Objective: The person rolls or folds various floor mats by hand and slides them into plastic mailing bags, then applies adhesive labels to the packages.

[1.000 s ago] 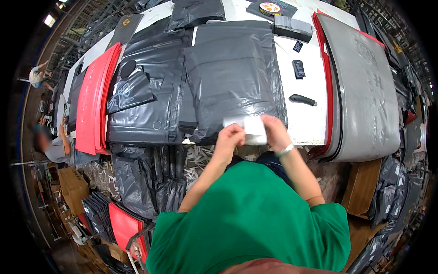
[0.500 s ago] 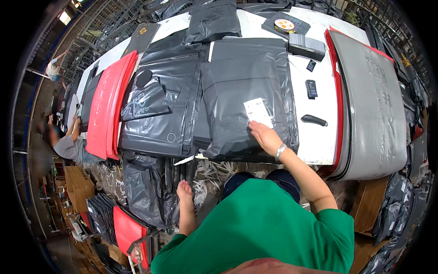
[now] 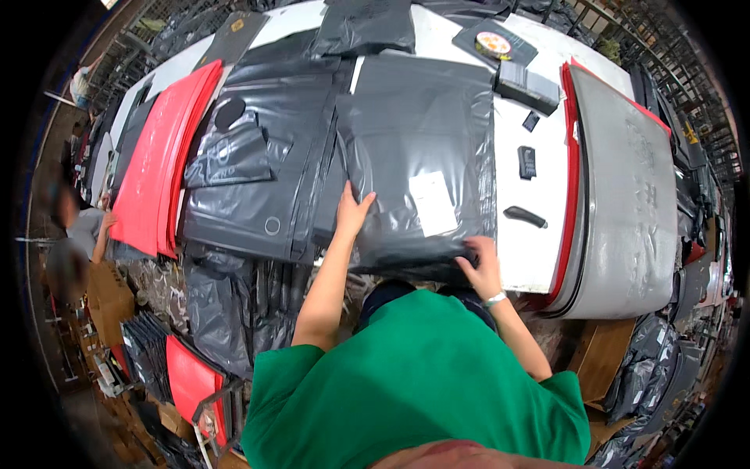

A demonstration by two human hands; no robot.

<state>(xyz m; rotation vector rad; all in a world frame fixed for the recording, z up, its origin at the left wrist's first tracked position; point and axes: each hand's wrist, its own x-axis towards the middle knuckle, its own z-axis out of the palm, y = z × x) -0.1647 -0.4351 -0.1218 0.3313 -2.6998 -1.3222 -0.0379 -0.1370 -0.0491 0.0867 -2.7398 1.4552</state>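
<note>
A large dark-grey plastic mailer bag (image 3: 391, 148) with a white label (image 3: 432, 205) lies flat in front of me. My left hand (image 3: 353, 211) touches its left edge, thumb spread away from the fingers. At the near right corner, my right hand (image 3: 482, 266) has thumb and fingers curled around the bunched plastic. To the left are more flat dark plastic bags (image 3: 242, 211), with a smaller printed dark bag (image 3: 230, 160) and a round black disc (image 3: 230, 115) on top.
Red sheets (image 3: 160, 164) are stacked at the left, grey sheets (image 3: 629, 187) at the right. A tape roll (image 3: 492, 44), a stack of dark cards (image 3: 526, 84) and a black-handled cutter (image 3: 525, 216) lie on the white table (image 3: 512, 258). Another person (image 3: 86, 223) works at far left.
My left hand has risen from beside the table to the bag's left edge. My right hand has moved from the label to the near right corner. The bag's near edge is now bunched.
</note>
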